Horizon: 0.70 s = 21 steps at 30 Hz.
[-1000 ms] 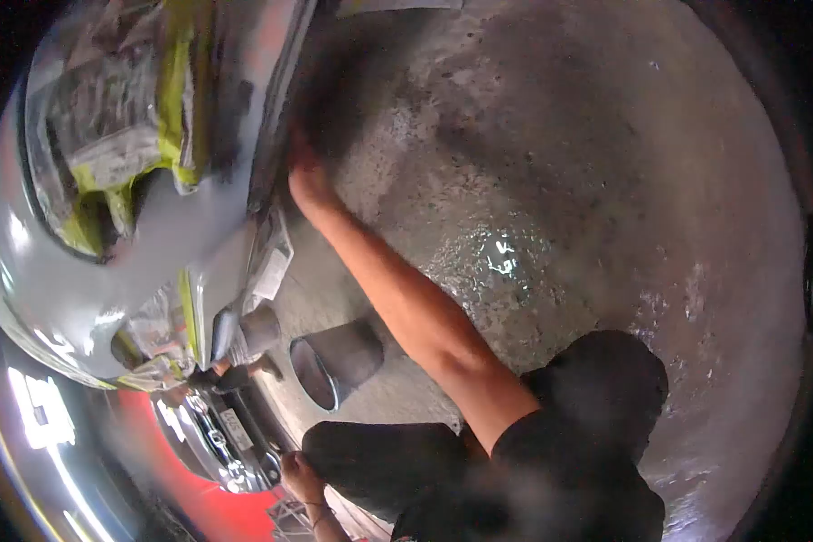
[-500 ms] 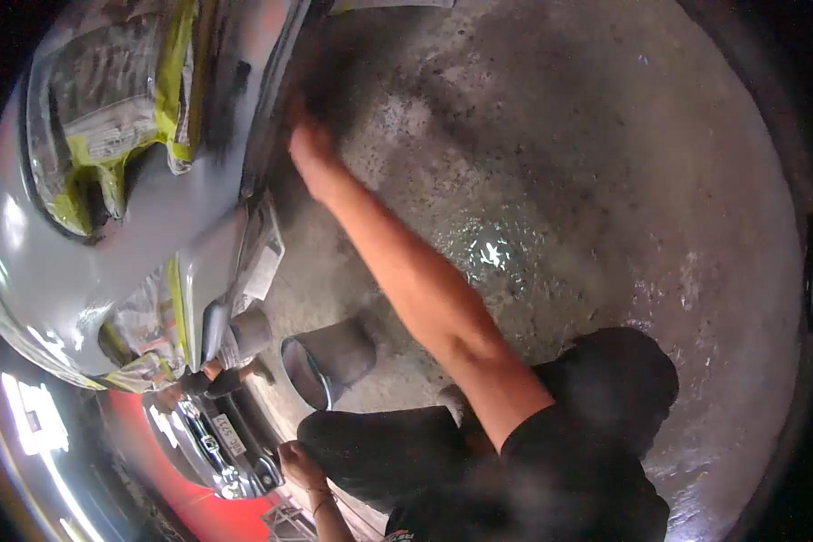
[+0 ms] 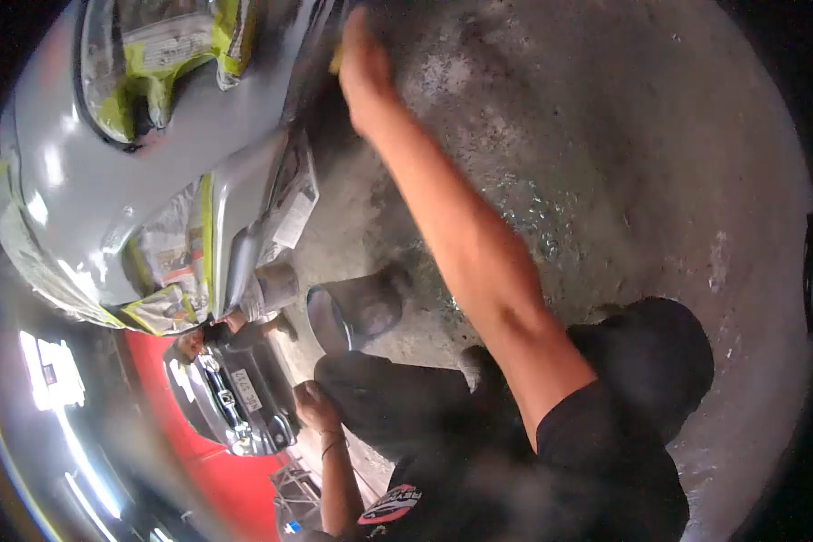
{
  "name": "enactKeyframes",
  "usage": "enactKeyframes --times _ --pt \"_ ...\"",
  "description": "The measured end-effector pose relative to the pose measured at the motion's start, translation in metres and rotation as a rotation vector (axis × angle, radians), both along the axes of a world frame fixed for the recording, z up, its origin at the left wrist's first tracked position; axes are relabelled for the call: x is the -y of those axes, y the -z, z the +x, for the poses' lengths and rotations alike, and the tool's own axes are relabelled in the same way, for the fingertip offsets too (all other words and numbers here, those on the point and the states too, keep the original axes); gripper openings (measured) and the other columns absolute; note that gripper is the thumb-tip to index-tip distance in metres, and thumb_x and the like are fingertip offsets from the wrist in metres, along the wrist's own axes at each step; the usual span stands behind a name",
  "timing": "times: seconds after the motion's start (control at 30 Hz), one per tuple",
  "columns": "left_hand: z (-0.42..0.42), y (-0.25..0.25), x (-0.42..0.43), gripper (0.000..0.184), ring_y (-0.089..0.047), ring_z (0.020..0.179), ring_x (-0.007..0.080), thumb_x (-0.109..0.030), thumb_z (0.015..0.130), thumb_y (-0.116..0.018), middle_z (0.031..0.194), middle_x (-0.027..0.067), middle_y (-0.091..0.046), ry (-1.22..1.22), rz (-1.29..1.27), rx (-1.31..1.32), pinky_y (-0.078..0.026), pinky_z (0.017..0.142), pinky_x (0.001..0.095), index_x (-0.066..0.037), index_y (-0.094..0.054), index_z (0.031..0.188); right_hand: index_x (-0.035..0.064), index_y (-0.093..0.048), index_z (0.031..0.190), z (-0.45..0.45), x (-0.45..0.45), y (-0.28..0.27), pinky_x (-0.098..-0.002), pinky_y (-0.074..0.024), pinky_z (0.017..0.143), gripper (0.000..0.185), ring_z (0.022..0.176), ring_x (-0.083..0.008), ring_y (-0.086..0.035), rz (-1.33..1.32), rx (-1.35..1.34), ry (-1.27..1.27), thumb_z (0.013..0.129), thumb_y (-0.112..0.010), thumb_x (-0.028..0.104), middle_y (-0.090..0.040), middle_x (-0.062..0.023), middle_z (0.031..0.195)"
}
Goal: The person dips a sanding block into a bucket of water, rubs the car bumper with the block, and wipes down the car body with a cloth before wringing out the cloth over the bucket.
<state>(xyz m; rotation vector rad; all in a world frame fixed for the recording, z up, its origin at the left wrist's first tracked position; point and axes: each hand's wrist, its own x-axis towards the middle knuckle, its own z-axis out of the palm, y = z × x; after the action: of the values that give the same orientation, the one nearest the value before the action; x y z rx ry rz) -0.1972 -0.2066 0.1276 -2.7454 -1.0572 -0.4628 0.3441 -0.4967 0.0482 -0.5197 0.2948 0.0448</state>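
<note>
My right hand (image 3: 367,74) reaches out at the top of the view, beside the lower edge of a grey car body (image 3: 176,176). It is blurred, with the fingers bent and closed. A small yellow thing (image 3: 336,61) shows at its finger side, too small to name. Newspaper (image 3: 173,45) and yellow-green masking tape (image 3: 208,239) cover openings on the car body. My left hand (image 3: 316,406), with a thin band at the wrist, lies by my dark-trousered knee (image 3: 370,384). Its fingers are curled and nothing shows in them.
A grey bucket (image 3: 361,307) stands on the wet, stained floor (image 3: 623,199), with another bucket (image 3: 276,284) beyond it. Farther off are a dark car (image 3: 253,397) and a red wall (image 3: 235,492). Part of another person (image 3: 253,338) shows past the grey car body.
The view has shifted, so the car and buckets sit farther right and higher. My right hand has moved up in the picture along the car's edge. My left hand stays by the knee.
</note>
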Motion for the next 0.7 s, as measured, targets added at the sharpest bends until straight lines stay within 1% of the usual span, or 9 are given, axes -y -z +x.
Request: enactKeyframes --times 0.2,0.23,0.3,0.33,0.37,0.43,0.53,0.57,0.7 --pt "0.037 0.003 0.012 0.029 -0.066 0.086 0.0458 -0.026 0.099 -0.056 0.092 0.0251 -0.07 0.035 -0.01 -0.027 -0.05 0.078 0.0527 0.0 -0.068 0.094 -0.0042 -0.036 0.157 -0.077 -0.04 -0.009 -0.0431 -0.0415 0.115 0.055 0.136 -0.0416 -0.054 -0.277 0.049 0.274 0.109 -0.045 0.022 -0.056 -0.029 0.145" --pt "0.033 0.002 0.007 0.03 -0.066 0.086 0.0459 -0.027 0.099 -0.055 0.092 0.0253 -0.07 0.049 0.017 -0.051 -0.05 0.078 0.0528 0.001 -0.067 0.094 0.0025 -0.041 0.159 -0.06 -0.042 0.011 -0.0434 -0.0501 0.101 0.057 0.112 -0.036 -0.066 -0.587 -0.101 0.623 0.105 -0.049 0.02 -0.069 -0.0223 0.12" --pt "0.022 -0.002 -0.017 0.032 -0.066 0.086 0.0456 -0.028 0.099 -0.056 0.091 0.0249 -0.071 0.052 -0.037 -0.059 -0.051 0.078 0.0515 0.001 -0.067 0.094 0.0048 -0.039 0.161 -0.053 0.009 0.042 -0.0335 -0.0531 0.085 0.067 0.088 -0.0228 -0.062 -0.701 -0.062 0.384 0.095 -0.05 0.001 -0.066 -0.0113 0.101" --pt "0.007 -0.002 -0.046 0.026 -0.061 0.078 0.0285 -0.023 0.098 -0.06 0.084 0.0136 -0.067 0.136 -0.116 -0.012 -0.049 0.071 0.0412 0.001 -0.068 0.093 0.0061 -0.038 0.162 -0.036 0.002 0.071 -0.0315 -0.0531 0.079 0.073 0.08 -0.0188 -0.059 -0.922 0.005 0.484 0.091 -0.049 -0.005 -0.064 -0.0062 0.095" --pt "0.009 -0.002 -0.065 0.02 -0.056 0.069 0.0113 -0.018 0.096 -0.064 0.077 0.0023 -0.064 0.224 -0.179 0.062 -0.047 0.063 0.0309 0.001 -0.069 0.093 0.0073 -0.037 0.163 -0.026 -0.003 0.107 -0.0324 -0.0515 0.088 0.07 0.093 -0.0181 -0.061 -0.826 0.098 0.414 0.095 -0.051 0.0 -0.066 -0.0051 0.107" --pt "0.079 -0.065 -0.004 0.03 -0.062 0.069 0.0216 -0.024 0.096 -0.066 0.071 0.0139 -0.062 0.279 -0.201 0.264 -0.05 0.066 0.0416 0.003 -0.064 0.084 0.0085 -0.035 0.165 -0.017 -0.039 0.062 -0.0334 -0.0499 0.097 0.068 0.106 -0.0175 -0.063 -0.685 0.298 0.341 0.099 -0.053 0.005 -0.068 -0.0041 0.12" --pt "0.178 -0.173 0.026 0.021 -0.06 0.067 0.0226 -0.014 0.099 -0.063 0.074 0.0153 -0.06 0.565 0.052 0.316 -0.049 0.065 0.0402 0.004 -0.062 0.087 0.0078 -0.02 0.168 -0.11 -0.051 -0.043 -0.0389 -0.0202 0.128 0.077 0.161 -0.0253 -0.02 0.162 0.152 0.011 0.111 -0.038 0.055 -0.022 -0.0102 0.175" --pt "0.217 -0.222 0.079 0.017 -0.06 0.069 0.0279 -0.01 0.098 -0.064 0.08 0.0163 -0.063 0.714 0.375 0.227 -0.048 0.067 0.0407 0.003 -0.063 0.087 0.0077 -0.016 0.169 -0.12 -0.07 -0.047 -0.039 -0.0192 0.127 0.081 0.158 -0.0249 -0.025 -0.029 0.118 0.008 0.11 -0.039 0.058 -0.025 -0.0095 0.173" --pt "0.32 -0.299 0.157 0.011 -0.064 0.077 0.0277 -0.008 0.093 -0.072 0.084 0.0144 -0.064 0.973 0.33 0.43 -0.052 0.073 0.0373 -0.002 -0.066 0.101 0.006 -0.038 0.162 -0.075 -0.032 -0.048 -0.0318 -0.0281 0.12 0.074 0.148 -0.0187 -0.039 0.418 0.127 0.166 0.108 -0.052 0.055 -0.043 -0.0017 0.163"
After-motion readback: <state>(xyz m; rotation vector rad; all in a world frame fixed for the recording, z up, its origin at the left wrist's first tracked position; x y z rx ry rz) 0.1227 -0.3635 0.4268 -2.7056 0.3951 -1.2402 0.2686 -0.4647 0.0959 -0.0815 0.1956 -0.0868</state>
